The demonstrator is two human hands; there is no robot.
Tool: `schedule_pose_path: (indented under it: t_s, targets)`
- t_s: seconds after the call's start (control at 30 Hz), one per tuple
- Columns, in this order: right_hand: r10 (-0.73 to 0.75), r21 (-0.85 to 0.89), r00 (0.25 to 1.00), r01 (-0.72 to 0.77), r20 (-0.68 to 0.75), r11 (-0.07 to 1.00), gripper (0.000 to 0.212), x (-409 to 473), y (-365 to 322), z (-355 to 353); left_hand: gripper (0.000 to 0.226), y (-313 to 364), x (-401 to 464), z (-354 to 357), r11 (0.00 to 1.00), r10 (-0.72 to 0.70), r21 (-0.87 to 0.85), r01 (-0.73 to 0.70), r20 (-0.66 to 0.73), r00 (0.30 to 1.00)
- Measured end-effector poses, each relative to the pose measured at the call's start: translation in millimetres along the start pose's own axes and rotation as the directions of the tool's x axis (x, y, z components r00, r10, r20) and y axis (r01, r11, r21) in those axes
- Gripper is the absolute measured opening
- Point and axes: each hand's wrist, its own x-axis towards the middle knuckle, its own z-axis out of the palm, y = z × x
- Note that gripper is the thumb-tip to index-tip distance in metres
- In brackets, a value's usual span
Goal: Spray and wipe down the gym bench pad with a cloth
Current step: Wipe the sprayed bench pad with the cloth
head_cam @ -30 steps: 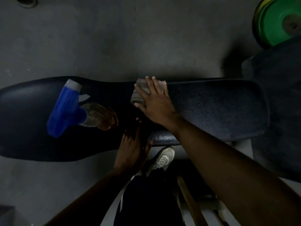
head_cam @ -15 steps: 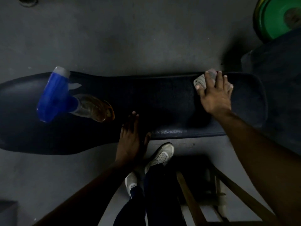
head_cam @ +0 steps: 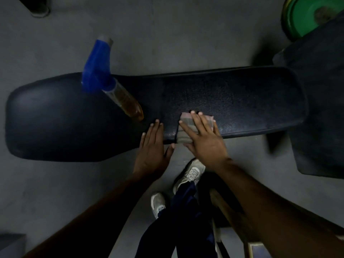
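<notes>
The black bench pad [head_cam: 232,94] runs left to right across the view. My right hand [head_cam: 202,138] lies flat with straight fingers on a folded grey cloth [head_cam: 184,127], pressing it onto the pad's near edge at the middle. Just left of it, my left hand [head_cam: 152,148] rests flat on the pad's near edge, fingers straight. A spray bottle [head_cam: 111,86] with a blue trigger head and amber liquid stands on the pad's left half, behind my left hand.
A green weight plate [head_cam: 309,13] lies on the floor at top right, beside a second dark pad [head_cam: 320,101] at the right. My shoes [head_cam: 189,174] and a wooden frame [head_cam: 223,211] sit below the bench. Grey floor surrounds everything.
My right hand slid the cloth from the pad's middle out to its far right end, then back to the near edge at the middle. My left hand stayed on the pad's near edge.
</notes>
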Motion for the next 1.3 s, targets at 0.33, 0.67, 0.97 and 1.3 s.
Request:
schedule_pose_path:
  t_s: [0.33,0.67,0.97,1.3]
  targets:
    - [0.419,0.282,0.906,-0.42,0.067,0.862,0.063,9,12,-27,0.076,-16,-32,-6,0.999,0.023,-0.035,-0.022,0.035,0.999]
    - [0.008,0.134,0.994,-0.022,0.105,0.991,0.084,-15,-59,-9,0.074,-13,-44,-3,0.997,0.022,-0.08,-0.019,0.041,0.999]
    - [0.334,0.289,0.942,-0.311,-0.036,0.906,0.081,-23,61,-44,0.077,28,-13,0,0.993,0.071,-0.103,-0.065,0.054,0.996]
    - [0.408,0.145,0.895,-0.435,0.18,0.889,0.085,11,79,-78,0.079,52,19,-1,0.994,0.048,-0.101,-0.047,0.009,0.999]
